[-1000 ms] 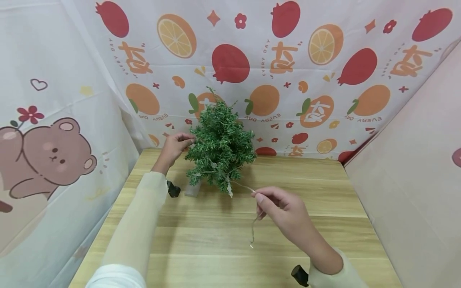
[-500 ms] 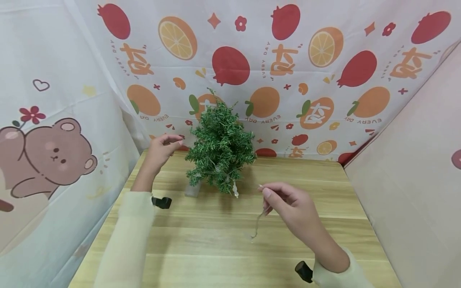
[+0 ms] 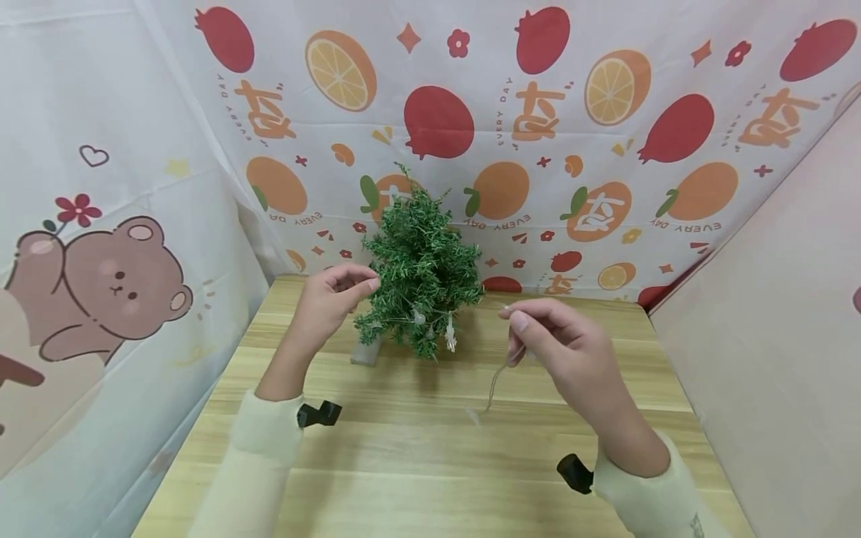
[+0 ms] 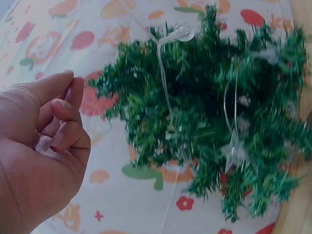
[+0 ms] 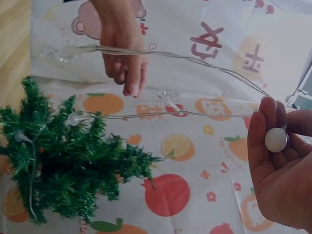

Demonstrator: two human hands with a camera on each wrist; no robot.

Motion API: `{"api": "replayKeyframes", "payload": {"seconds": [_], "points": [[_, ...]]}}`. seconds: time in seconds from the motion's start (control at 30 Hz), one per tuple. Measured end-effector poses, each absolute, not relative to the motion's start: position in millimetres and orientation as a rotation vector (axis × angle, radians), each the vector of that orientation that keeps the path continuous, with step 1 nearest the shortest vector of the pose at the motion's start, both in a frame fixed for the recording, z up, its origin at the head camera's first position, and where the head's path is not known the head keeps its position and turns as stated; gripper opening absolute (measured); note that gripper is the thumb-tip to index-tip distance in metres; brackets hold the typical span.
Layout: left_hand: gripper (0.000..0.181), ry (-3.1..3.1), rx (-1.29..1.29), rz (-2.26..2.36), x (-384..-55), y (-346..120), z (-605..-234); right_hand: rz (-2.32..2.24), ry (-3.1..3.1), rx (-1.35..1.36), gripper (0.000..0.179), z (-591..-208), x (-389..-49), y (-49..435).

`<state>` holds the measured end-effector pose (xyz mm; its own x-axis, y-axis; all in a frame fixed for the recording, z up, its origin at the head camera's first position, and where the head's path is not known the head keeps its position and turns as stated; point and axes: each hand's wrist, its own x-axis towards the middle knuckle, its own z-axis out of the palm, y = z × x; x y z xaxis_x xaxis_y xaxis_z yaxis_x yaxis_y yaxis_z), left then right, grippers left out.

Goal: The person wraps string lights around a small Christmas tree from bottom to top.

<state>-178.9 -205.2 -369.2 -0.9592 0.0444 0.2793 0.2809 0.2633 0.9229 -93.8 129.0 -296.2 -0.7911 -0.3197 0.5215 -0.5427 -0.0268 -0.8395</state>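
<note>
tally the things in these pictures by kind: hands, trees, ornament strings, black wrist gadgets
Hands: 2, left hand and right hand
Trees: 1, green tree
Strings: 1 as far as shows, ornament string
Wrist gadgets: 2, left gadget and right gadget
Total: 6

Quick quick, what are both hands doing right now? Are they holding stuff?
Left hand: closed, fingers curled, with nothing to be seen in it.
Right hand: closed, holding the string of fairy lights.
</note>
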Motion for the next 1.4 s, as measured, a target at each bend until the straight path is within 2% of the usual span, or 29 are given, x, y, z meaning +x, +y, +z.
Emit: {"api": "replayKeyframes", "payload": {"seconds": [0.2, 0.4, 0.7, 0.97, 1.17, 1.4], "points": [[0.022, -2.342, -0.353, -1.798, -172.2, -192.3, -370.0, 1.906, -2.04, 0.846, 0.015, -287.3, -102.2, 133.8], [0.026, -2.384, -0.348, -1.826, -168.1, -185.1, -374.6, 1.832, -2.05, 0.707, 0.016, -284.7, -113.2, 145.1], [0.033, -2.43, -0.408, -1.868, -165.6, -155.1, -374.7, 1.825, -2.172, 0.586, 0.021, -305.8, -132.9, 151.5], [0.018, -2.46, -0.583, -1.863, -169.3, -104.3, -354.3, 1.858, -2.342, 0.527, 0.024, -324.0, -141.0, 145.8], [0.02, -2.406, -0.771, -1.904, -181.4, -70.5, -347.6, 1.843, -2.412, 0.518, 0.022, -331.4, -143.9, 145.2], [0.019, -2.353, -0.919, -1.953, -189.9, -52.3, -350.0, 1.826, -2.448, 0.48, 0.023, -334.9, -144.6, 151.0]]}}
